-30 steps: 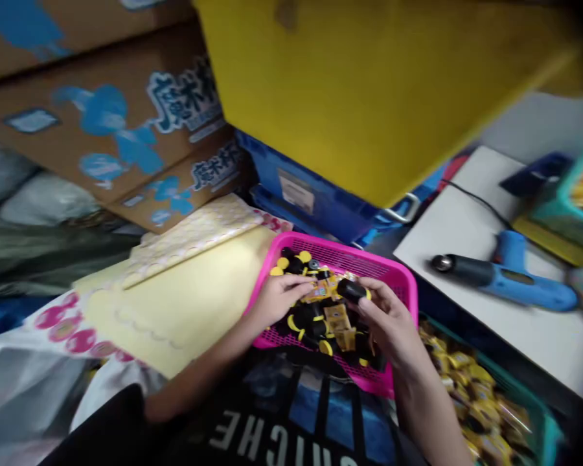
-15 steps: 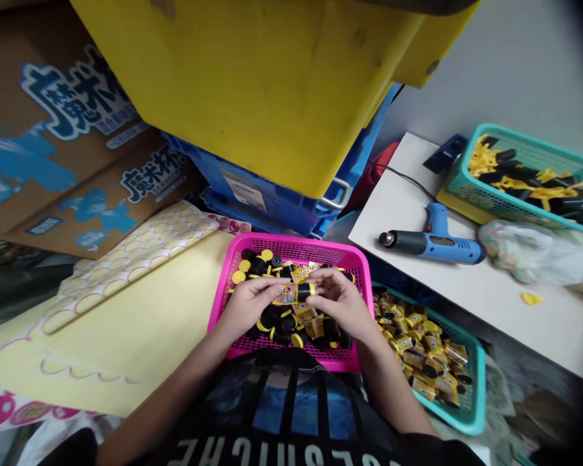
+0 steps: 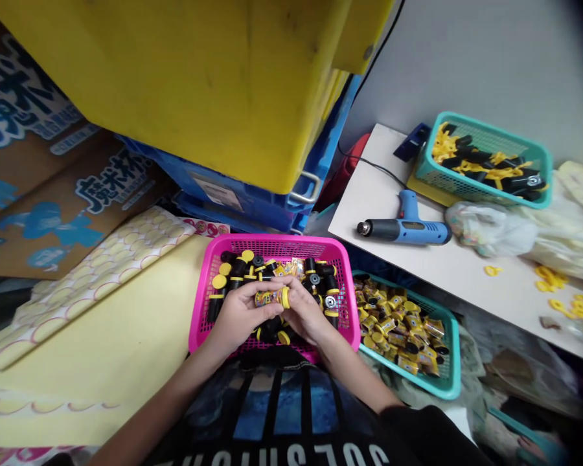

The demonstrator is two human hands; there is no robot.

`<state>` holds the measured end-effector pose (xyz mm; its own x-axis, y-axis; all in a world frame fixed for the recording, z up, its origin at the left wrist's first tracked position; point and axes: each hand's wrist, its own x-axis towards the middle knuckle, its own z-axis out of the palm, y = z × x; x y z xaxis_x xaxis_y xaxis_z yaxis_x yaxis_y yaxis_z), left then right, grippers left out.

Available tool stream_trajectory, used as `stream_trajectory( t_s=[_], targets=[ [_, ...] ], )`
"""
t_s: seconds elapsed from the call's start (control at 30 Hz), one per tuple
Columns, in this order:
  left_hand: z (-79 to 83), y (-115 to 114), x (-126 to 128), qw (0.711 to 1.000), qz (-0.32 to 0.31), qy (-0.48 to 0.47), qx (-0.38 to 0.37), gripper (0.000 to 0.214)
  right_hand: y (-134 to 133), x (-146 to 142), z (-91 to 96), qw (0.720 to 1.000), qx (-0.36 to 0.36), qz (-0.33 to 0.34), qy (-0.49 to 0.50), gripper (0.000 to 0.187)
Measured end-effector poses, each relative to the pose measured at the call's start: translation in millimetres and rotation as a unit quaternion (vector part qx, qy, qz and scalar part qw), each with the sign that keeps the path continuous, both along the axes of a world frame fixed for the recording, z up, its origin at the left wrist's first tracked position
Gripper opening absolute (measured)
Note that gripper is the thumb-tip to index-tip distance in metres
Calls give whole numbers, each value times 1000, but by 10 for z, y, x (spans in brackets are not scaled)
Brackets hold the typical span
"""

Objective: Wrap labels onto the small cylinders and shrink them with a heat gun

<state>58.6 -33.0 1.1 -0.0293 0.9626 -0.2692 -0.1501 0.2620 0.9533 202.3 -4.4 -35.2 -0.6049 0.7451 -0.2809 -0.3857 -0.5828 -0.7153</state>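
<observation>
Above the pink basket (image 3: 275,241), a small black cylinder with a yellow cap and a printed yellow sleeve (image 3: 269,298) lies sideways between my hands. My left hand (image 3: 243,314) is closed round the sleeved end with thumb and fingers. At the capped end, my right hand (image 3: 304,310) grips it with the thumb near the yellow cap. Loose black cylinders with yellow caps (image 3: 216,304) fill the basket under and around my hands. Some clear printed sleeves (image 3: 291,266) lie among them. My fingers hide part of the held cylinder.
A teal basket (image 3: 449,382) of sleeved cylinders stands to the right. On the white table (image 3: 369,152) are a blue heat gun (image 3: 411,230), another teal basket (image 3: 495,129) and yellow rings (image 3: 548,278). Yellow and blue crates (image 3: 214,77) rise ahead; printed sheets (image 3: 111,317) lie left.
The sleeve now covers the cylinder's black body, with the yellow cap at its right end. My hands have drawn closer together round it. The view has turned to the right.
</observation>
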Motion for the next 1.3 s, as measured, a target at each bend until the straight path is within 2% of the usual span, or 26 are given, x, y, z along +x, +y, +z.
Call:
stream_trajectory(
  t_s=[0.27, 0.4, 0.47, 0.57, 0.63, 0.77, 0.87, 0.93, 1.03, 1.07, 1.13, 1.2, 1.3],
  targets=[
    [-31, -50, 19, 999, 3, 38, -2, 31, -28, 26, -63, 997, 52, -34, -43, 44],
    [30, -14, 23, 996, -31, 75, 31, 29, -25, 59, -36, 998, 54, -35, -21, 50],
    [75, -1, -5, 995, -50, 79, 28, 35, -21, 83, 1, 997, 75, -33, -16, 56],
    [131, -6, -77, 995, -91, 31, 6, 46, -16, 130, 52, 990, 131, -47, -36, 59],
    [133, -15, -118, 994, -109, -10, -20, 47, -12, 163, 77, 988, 137, -59, -41, 53],
    [30, -20, -129, 996, -64, -10, -66, 41, -8, 208, 93, 994, 101, -44, -21, 49],
    [-42, -19, -105, 998, -6, -4, -70, 35, -9, 209, 75, 993, 108, -40, -29, 51],
    [-35, -20, -95, 997, 10, -22, -67, 31, -7, 209, 68, 990, 121, -42, -51, 53],
    [33, -19, -79, 994, -24, -84, -59, 35, 5, 236, 88, 973, 181, -57, -131, 56],
    [54, -16, -68, 995, -34, -83, -49, 36, 9, 251, 101, 961, 219, -56, -161, 60],
    [72, -9, -35, 999, -30, -24, -18, 35, 11, 278, 122, 943, 275, -41, -181, 66],
    [63, -2, 4, 998, -15, 57, 6, 32, 3, 282, 126, 960, 245, -27, -131, 67],
    [41, 0, 45, 997, -22, 77, 20, 29, -14, 233, 103, 995, 97, -9, -31, 57]
  ],
)
